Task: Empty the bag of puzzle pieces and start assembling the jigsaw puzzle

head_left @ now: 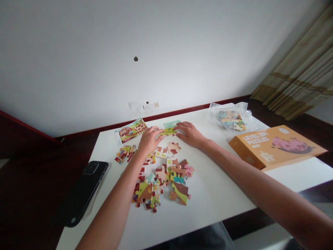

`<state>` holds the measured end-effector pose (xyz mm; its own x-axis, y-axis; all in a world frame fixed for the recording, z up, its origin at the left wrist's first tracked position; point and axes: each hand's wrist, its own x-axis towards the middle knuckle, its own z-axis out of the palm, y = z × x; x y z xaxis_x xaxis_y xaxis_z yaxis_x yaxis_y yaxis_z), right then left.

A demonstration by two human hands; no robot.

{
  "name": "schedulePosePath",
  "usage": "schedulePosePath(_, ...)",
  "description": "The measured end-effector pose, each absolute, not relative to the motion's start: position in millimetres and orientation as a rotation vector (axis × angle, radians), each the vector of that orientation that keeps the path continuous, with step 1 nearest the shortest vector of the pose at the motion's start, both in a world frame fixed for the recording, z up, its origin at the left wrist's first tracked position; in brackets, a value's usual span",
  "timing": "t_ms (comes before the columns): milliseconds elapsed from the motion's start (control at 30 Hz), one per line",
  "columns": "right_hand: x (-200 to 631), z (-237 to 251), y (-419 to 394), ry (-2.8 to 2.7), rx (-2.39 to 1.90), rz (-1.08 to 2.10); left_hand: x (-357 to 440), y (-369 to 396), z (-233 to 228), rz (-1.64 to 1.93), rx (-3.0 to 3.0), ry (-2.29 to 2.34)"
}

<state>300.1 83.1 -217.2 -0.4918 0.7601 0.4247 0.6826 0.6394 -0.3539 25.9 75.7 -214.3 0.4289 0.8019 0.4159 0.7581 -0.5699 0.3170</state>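
A green puzzle piece (168, 131) lies on the counter (213, 194) at the far side of the loose pile (161, 177), pinched between both hands: left hand (149, 140) and right hand (189, 133) press its ends with flat fingers. Right of the pile, a clear bag (231, 118) holds more pieces; the orange box (275, 146) is closed.

1. We read "LEVEL UP! PUZZLES" in pale letters on the lid of the orange box (277, 146), beside a pink pig drawing.
2. We see small print near the box's lower left corner, too small to read.
3. We make out no lettering on the picture card (130, 131).
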Motion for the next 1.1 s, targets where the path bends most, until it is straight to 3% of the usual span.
schedulePosePath(133,303.2,-204.6,88.0,-2.174,-1.115,0.291,25.6,76.8,-215.3,0.834,2.566,1.406)
schedulePosePath(267,322.3,-179.9,94.8,-2.048,-1.407,0.198,24.9,78.2,-216.7,0.903,2.532,1.386)
schedulePosePath(533,338.8,-146.5,63.5,-2.553,-1.775,0.335,23.7,77.9,-217.6,0.915,2.494,1.371)
schedulePosePath(833,306.8,-134.4,56.2,-2.696,-1.731,0.446,22.9,77.3,-217.5,0.932,2.464,1.384)
schedulePosePath(1000,298.6,-120.0,96.8,-2.48,-1.42,0.774,23.4,78.1,-218.8,0.934,2.453,1.426)
schedulePosePath(1100,285.7,-122.4,133.9,-2.255,-1.283,0.699,23.0,78.7,-219.4,0.93,2.47,1.407)
